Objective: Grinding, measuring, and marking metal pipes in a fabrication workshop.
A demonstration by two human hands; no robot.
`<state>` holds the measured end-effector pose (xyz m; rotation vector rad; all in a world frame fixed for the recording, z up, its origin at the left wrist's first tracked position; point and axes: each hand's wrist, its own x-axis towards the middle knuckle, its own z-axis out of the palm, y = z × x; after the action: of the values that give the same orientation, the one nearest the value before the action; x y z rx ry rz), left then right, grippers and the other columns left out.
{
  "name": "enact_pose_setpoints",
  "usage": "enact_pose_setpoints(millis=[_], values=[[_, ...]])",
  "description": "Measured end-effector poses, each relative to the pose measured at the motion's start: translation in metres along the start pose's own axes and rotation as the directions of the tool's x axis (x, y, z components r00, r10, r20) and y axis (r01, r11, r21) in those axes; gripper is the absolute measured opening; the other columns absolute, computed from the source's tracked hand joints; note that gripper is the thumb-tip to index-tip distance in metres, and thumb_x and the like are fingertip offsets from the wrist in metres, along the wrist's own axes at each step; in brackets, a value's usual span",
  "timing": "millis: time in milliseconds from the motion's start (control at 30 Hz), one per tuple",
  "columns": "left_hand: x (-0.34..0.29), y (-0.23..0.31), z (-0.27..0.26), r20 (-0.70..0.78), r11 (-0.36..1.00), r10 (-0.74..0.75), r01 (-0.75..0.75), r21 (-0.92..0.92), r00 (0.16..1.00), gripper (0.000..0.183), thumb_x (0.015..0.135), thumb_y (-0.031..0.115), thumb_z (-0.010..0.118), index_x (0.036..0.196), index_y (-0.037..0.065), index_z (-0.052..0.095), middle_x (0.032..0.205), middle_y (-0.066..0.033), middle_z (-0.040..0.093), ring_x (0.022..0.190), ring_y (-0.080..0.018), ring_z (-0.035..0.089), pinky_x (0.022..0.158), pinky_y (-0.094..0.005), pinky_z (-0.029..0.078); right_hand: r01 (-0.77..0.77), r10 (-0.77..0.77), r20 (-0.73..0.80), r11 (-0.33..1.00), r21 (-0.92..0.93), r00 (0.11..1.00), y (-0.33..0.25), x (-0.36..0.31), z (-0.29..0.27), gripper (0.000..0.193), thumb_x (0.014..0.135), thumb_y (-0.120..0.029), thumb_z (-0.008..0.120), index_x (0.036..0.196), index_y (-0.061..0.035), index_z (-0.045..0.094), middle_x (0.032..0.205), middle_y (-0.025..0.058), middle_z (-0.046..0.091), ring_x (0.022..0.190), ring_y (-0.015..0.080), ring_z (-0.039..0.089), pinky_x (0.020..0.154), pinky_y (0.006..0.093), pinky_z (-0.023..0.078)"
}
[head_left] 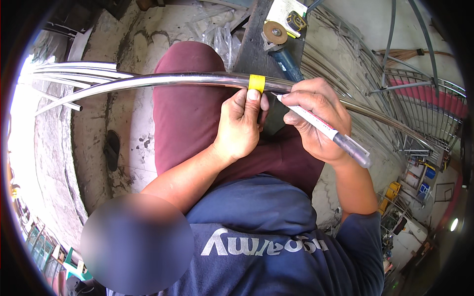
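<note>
A long shiny metal pipe [197,79] lies crosswise in front of me, over my knees. Around it, near the middle, is a yellow strip [256,81]. My left hand [237,123] pinches the strip's near side, thumb pressed on it and fingers curled behind. Held like a pen in my right hand [323,111] is a white marker [313,118], its dark see-through cap stuck on the back end. The marker's tip points at the pipe just right of the yellow strip; whether it touches, I cannot tell.
Beyond the pipe, a dark bench [249,52] bears an angle grinder [286,61], a tape measure [296,20] and paper [276,10]. More shiny pipes [94,66] lie at the left. Long metal lengths [323,61] and a metal rack [429,98] are at the right. A sandal [112,150] lies on the floor.
</note>
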<state>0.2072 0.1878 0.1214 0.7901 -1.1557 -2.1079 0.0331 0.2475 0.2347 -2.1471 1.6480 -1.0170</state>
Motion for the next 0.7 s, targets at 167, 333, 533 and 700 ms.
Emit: enact_pose_setpoints(millis=[167, 333, 533, 700], values=[[-0.001, 0.000, 0.002, -0.027, 1.000, -0.013, 0.013, -0.010, 1.000, 0.047, 0.128, 0.037, 0.044, 0.096, 0.008, 0.061, 0.070, 0.0010, 0.057, 0.060, -0.0067, 0.050, 0.056, -0.0273, 0.043, 0.056, -0.057, -0.052, 0.998, -0.024, 0.997, 0.003, -0.007, 0.008, 0.030, 0.098, -0.013, 0.090, 0.120, -0.0013, 0.073, 0.111, 0.0173, 0.077, 0.097, 0.0304, 0.077, 0.083, 0.0379, 0.063], [-0.002, -0.001, 0.002, -0.025, 0.999, -0.022, 0.022, -0.023, 0.999, 0.046, 0.128, 0.036, 0.045, 0.095, 0.008, 0.061, 0.070, 0.0012, 0.057, 0.060, -0.0065, 0.050, 0.056, -0.0271, 0.043, 0.180, -0.185, -0.123, 0.982, -0.051, 0.975, 0.013, -0.012, 0.020, 0.042, 0.092, -0.004, 0.093, 0.123, -0.0027, 0.065, 0.116, 0.0204, 0.079, 0.102, 0.0369, 0.082, 0.088, 0.0445, 0.069], [0.000, -0.007, 0.003, -0.047, 0.997, -0.014, 0.011, -0.072, 0.999, 0.044, 0.128, 0.034, 0.047, 0.095, 0.008, 0.061, 0.071, 0.0014, 0.058, 0.061, -0.0064, 0.050, 0.056, -0.0270, 0.043, 0.250, -0.271, -0.162, 0.958, -0.143, 0.949, 0.018, -0.018, 0.029, 0.051, 0.085, -0.010, 0.098, 0.126, -0.0056, 0.068, 0.117, 0.0160, 0.080, 0.106, 0.0379, 0.082, 0.091, 0.0501, 0.069], [0.000, -0.012, 0.005, -0.065, 0.997, 0.002, -0.007, -0.078, 0.998, 0.044, 0.128, 0.033, 0.047, 0.094, 0.007, 0.061, 0.072, 0.0014, 0.058, 0.062, -0.0063, 0.050, 0.057, -0.0270, 0.043, 0.244, -0.267, -0.104, 0.951, -0.190, 0.958, 0.018, -0.023, 0.029, 0.048, 0.089, -0.018, 0.096, 0.128, -0.0062, 0.069, 0.120, 0.0167, 0.081, 0.110, 0.0403, 0.082, 0.094, 0.0536, 0.069]])
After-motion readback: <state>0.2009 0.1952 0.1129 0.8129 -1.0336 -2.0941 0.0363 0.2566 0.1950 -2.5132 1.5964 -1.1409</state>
